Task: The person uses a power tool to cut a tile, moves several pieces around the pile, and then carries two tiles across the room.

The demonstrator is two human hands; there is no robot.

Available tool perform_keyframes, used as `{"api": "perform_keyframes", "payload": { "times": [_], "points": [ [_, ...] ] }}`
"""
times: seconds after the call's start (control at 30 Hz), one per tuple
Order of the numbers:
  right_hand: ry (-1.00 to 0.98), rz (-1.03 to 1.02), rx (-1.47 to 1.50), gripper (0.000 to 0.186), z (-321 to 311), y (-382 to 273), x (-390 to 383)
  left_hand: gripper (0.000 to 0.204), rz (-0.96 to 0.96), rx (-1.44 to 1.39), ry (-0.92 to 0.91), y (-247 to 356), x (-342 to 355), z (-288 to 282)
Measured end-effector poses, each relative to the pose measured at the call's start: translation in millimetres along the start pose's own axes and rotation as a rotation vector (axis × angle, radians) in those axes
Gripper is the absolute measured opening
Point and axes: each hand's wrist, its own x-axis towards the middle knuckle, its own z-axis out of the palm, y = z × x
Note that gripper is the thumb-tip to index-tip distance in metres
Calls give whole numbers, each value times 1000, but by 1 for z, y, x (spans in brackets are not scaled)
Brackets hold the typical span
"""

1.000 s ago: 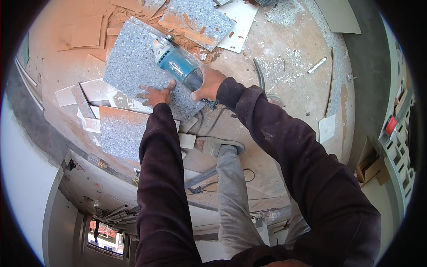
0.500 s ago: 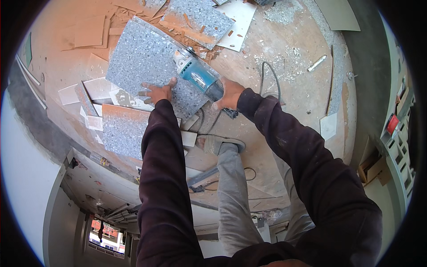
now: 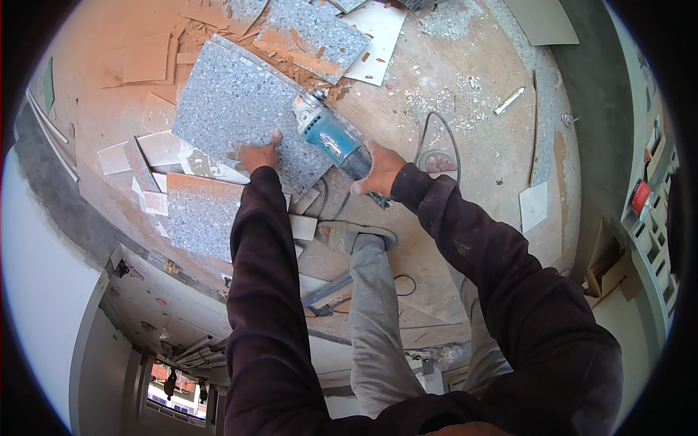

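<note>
My right hand (image 3: 380, 168) is wrapped round the rear body of a teal angle grinder (image 3: 331, 140). The grinder's head and disc lie along the right long edge of a large grey speckled tile (image 3: 225, 98). My left hand (image 3: 258, 154) rests on that tile near its lower edge, fingers spread, with some fingertips hard to make out. A narrow strip shows along the tile's upper right edge. Below my left hand is another speckled tile (image 3: 203, 216), dusted orange at its top.
Orange dust and chips surround more speckled tiles (image 3: 313, 36) at the far side. Tile offcuts (image 3: 160, 145) lie at the left. A grey cable (image 3: 456, 138) loops on the floor at the right, near my feet (image 3: 336, 235). A white tube (image 3: 509, 101) lies farther right.
The grinder and my right hand have shifted slightly right and toward me along the tile's edge. My left hand stays on the tile. My right foot now shows inside the cable loop.
</note>
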Motion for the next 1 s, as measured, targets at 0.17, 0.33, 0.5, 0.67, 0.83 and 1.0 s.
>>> {"api": "perform_keyframes", "payload": {
  "times": [0.17,0.33,0.5,0.67,0.83,1.0],
  "points": [
    [-13,84,-44,68,-26,-12,-44,72,-145,-1615,-701,70,-186,-17],
    [63,-323,-91,89,-26,-29,-68,37,-72,-1731,-773,103,-197,-59],
    [-108,-515,-262,83,-55,-20,-104,27,-297,-1829,-835,108,-192,-54],
    [0,-385,-268,80,-62,4,-127,26,-369,-1807,-751,139,-225,-42],
    [10,-159,-206,85,-80,36,-139,46,-192,-1705,-704,169,-246,-22],
    [-7,38,510,73,-101,76,-116,59,1,-1476,-979,196,-269,23]
  ]
}}
